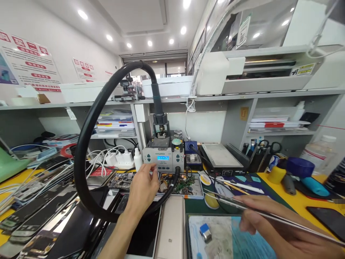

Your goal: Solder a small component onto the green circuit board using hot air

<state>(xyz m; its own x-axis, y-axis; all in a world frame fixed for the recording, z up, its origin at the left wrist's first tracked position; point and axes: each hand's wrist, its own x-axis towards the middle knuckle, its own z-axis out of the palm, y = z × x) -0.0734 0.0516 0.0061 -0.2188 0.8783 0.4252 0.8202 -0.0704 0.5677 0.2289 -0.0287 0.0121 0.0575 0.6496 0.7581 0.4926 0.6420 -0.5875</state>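
Tweezers (234, 204), tips leftward, long axis sloping down rightward, clamped in right hand (279, 235), left hand (144, 184) fingers apart near station (163, 152)

The control unit (151, 158) near six o'clock was grey, its screen (163, 158) glowing blue; the thick hose (80, 144) looping round at nine was black. Lower at six, the phone back (171, 219) was pale gold. The work mat (249, 239) at five was two-toned — stained greyish white, then streaky blue. Between four and five, the tweezers (229, 202) were silver-grey — at ten, the poster (35, 68) was white with red patches.
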